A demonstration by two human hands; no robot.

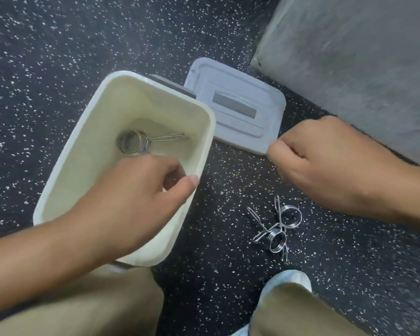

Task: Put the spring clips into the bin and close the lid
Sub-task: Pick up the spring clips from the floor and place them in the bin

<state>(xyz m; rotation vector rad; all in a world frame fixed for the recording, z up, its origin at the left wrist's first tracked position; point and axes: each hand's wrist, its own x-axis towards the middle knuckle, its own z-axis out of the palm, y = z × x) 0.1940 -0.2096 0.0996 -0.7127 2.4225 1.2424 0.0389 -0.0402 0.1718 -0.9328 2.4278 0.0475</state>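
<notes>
Head view: I see one spring clip (134, 143) in the open bin (66, 166).
My left hand (131, 202) curls over it, grip unclear; right hand (325, 166) fisted, contents hidden.

No legible text or labels anywhere.

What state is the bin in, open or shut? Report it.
Open. The bin has no lid on; its lid lies flat on the floor beside it, and a spring clip shows inside.
</notes>
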